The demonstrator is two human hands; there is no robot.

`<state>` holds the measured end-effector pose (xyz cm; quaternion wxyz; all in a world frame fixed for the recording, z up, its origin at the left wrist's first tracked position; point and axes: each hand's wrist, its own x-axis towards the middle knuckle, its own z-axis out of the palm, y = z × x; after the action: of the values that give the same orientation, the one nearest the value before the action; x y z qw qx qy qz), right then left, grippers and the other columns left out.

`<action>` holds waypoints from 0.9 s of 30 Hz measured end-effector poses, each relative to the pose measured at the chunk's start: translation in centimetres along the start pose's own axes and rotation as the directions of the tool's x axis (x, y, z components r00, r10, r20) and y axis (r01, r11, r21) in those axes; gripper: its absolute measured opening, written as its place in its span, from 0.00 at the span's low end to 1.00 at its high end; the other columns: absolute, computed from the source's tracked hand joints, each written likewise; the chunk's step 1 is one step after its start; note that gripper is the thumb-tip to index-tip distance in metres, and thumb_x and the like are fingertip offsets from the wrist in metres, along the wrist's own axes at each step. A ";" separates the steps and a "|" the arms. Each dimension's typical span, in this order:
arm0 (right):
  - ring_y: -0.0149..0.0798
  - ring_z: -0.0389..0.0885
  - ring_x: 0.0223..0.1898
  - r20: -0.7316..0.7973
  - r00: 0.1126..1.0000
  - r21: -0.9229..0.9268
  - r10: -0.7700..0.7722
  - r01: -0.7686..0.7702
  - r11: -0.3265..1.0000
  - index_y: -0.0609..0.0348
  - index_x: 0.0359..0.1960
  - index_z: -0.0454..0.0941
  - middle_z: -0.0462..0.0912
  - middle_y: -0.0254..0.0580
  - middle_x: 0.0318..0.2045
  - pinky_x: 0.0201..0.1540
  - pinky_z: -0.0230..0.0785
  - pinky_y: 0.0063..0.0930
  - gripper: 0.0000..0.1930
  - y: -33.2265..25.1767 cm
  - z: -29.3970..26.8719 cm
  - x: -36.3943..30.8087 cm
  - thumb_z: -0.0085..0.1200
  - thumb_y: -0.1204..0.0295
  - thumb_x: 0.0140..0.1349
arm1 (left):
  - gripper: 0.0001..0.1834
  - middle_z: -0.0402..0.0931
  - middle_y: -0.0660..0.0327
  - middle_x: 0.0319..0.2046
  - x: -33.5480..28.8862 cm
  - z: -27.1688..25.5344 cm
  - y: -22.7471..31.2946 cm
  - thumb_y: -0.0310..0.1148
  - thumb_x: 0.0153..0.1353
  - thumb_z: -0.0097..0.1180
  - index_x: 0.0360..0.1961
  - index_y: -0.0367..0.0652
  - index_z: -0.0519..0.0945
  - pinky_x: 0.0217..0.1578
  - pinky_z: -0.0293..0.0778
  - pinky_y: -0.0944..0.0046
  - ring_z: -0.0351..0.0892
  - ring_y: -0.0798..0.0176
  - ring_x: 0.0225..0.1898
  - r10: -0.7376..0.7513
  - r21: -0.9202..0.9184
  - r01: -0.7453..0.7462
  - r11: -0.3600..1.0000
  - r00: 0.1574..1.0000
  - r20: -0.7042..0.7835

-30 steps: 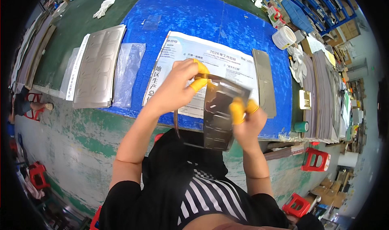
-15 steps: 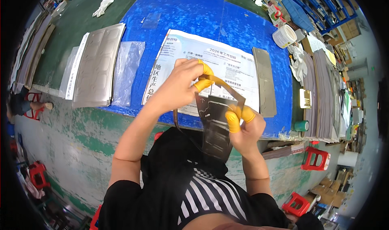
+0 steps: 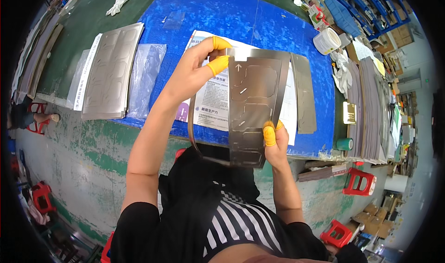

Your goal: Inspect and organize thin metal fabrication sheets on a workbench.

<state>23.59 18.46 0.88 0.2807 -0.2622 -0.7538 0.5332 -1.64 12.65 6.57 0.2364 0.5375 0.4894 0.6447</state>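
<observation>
My left hand [image 3: 197,68], with yellow finger cots on thumb and finger, pinches the upper left of a thin metal sheet [image 3: 252,105]. Rounded panel outlines, small slots and an arrow mark show on the sheet's face. A narrow metal strip [image 3: 192,124] bows down its left side, leaving an open gap between strip and panels. Lower on the right edge, my right hand [image 3: 277,147] grips the sheet between cot-covered fingers and thumb. The sheet is held up over the table's front edge, above a newspaper [image 3: 211,98] that it partly hides.
On the blue table cover [image 3: 222,12], stacked metal sheets [image 3: 111,68] and a clear plastic bag [image 3: 147,77] lie left. A narrow metal plate [image 3: 304,96] rests right of the newspaper. Farther right are a white tub [image 3: 327,41], green tape roll [image 3: 344,144] and layered boards [image 3: 368,110].
The metal sheet, previously tilted and bent, now faces me much flatter. My left hand has risen and moved left, drawing the sheet's top up. Different print shows on the newspaper.
</observation>
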 end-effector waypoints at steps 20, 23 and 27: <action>0.16 0.55 0.10 -0.190 0.973 0.382 0.127 -0.046 0.923 0.59 0.37 0.67 0.64 0.24 0.13 0.11 0.44 0.13 0.09 0.9 0.6 2.3 0.41 0.67 0.64 | 0.07 0.73 0.53 0.20 -6.7 5.0 0.6 0.25 0.53 0.50 0.32 0.33 0.75 0.24 0.66 0.68 0.71 0.65 0.21 -0.481 0.035 0.485 0.874 0.852 0.207; 0.20 0.58 0.11 -0.215 0.973 0.190 0.082 -0.041 0.981 0.60 0.35 0.68 0.65 0.27 0.14 0.13 0.49 0.16 0.08 0.9 0.7 2.0 0.42 0.68 0.63 | 0.05 0.74 0.52 0.21 -6.6 4.9 0.5 0.23 0.53 0.49 0.30 0.33 0.75 0.24 0.67 0.65 0.73 0.58 0.21 -0.416 0.127 0.396 0.909 0.882 0.223; 0.30 0.69 0.22 -0.280 0.932 -0.245 -0.230 0.162 0.956 0.67 0.37 0.70 0.73 0.37 0.22 0.26 0.62 0.25 0.08 0.0 1.4 1.8 0.43 0.74 0.61 | 0.03 0.72 0.53 0.19 -7.1 5.8 -0.9 0.22 0.47 0.50 0.24 0.35 0.75 0.23 0.67 0.59 0.72 0.51 0.21 -0.111 0.572 0.061 0.818 0.992 0.053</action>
<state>21.31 18.83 0.73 0.4155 -0.2934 -0.7776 0.3695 5.68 9.31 2.15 0.1146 0.5874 0.6729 0.4347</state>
